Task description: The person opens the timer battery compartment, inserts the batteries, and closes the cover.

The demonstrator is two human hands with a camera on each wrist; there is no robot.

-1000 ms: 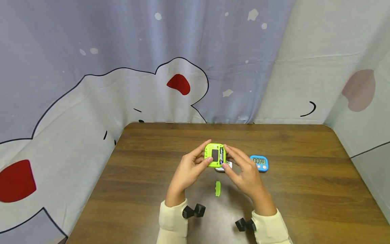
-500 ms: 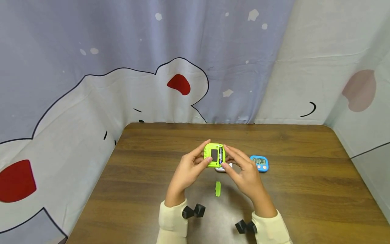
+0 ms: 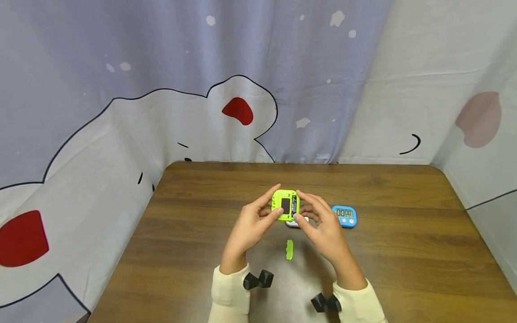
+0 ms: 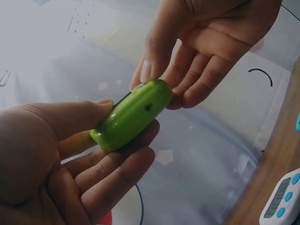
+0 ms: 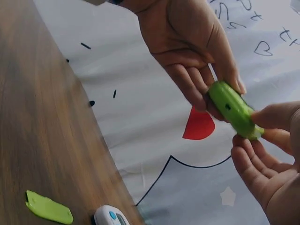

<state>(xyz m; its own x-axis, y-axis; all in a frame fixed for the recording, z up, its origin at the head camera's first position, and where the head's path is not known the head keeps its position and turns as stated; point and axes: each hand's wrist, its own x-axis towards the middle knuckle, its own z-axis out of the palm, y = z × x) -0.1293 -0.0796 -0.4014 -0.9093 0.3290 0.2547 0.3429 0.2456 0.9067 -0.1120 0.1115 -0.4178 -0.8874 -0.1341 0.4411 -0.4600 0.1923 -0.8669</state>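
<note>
A lime-green digital timer (image 3: 277, 206) is held up above the table, its back facing the head camera. In its uncovered battery slot at the right side lies a battery (image 3: 294, 204). My left hand (image 3: 249, 224) pinches the timer's left side, thumb on the back and fingers behind. At the right side my right hand (image 3: 325, 226) grips the edge, thumb tip by the battery's lower end. In the left wrist view the timer (image 4: 133, 115) shows edge-on between both hands. The green battery cover (image 3: 289, 250) lies on the table below the hands.
Behind the held timer a white timer (image 3: 298, 223) lies on the table, partly hidden; its blue buttons show in the left wrist view. A blue timer (image 3: 344, 216) lies to the right of it. A printed curtain (image 3: 307, 80) hangs along the back of the wooden table (image 3: 181, 215).
Both hands keep their hold on the green timer, with only slight shifts of it. The cover and the other timers stay where they were.
</note>
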